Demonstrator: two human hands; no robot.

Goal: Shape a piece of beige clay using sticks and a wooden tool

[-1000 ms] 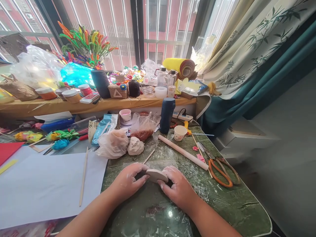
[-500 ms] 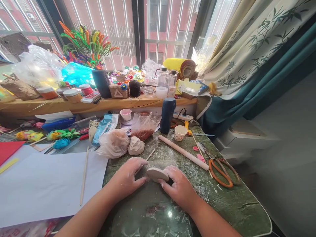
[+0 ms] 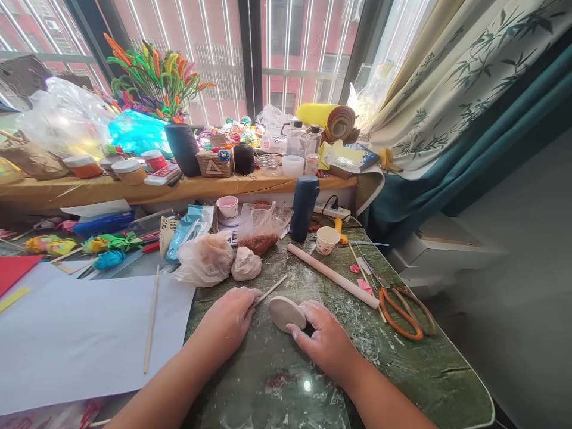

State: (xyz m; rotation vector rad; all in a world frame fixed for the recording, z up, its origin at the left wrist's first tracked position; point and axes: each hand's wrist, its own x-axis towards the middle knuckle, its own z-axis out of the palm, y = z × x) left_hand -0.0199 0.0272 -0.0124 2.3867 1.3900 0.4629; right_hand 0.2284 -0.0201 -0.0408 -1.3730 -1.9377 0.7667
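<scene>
My right hand (image 3: pixel 328 336) pinches a flat round clay disc (image 3: pixel 286 314) by its right edge, thumb in front and fingers behind. The disc is tilted up above the table. To its left, my left hand (image 3: pixel 230 319) is closed on the near end of a thin wooden stick (image 3: pixel 272 289), whose far end points up and right. White powder marks the fingers of both hands. Beyond them sit a lump of pale clay (image 3: pixel 246 264) and a crumpled plastic bag (image 3: pixel 204 262). A pale rolling pin (image 3: pixel 333 276) lies slanted past my right hand.
Orange-handled scissors (image 3: pixel 404 313) lie at the right table edge. A paper cup (image 3: pixel 328 241) and a dark blue cylinder (image 3: pixel 304 208) stand at the back. White paper (image 3: pixel 89 333) with another stick (image 3: pixel 151 322) covers the left. Jars and craft items crowd the windowsill (image 3: pixel 223 189).
My left hand has let go of the disc and closed on the wooden stick, which has shifted slightly right. The disc, now in my right hand alone, has tilted to show more of its face.
</scene>
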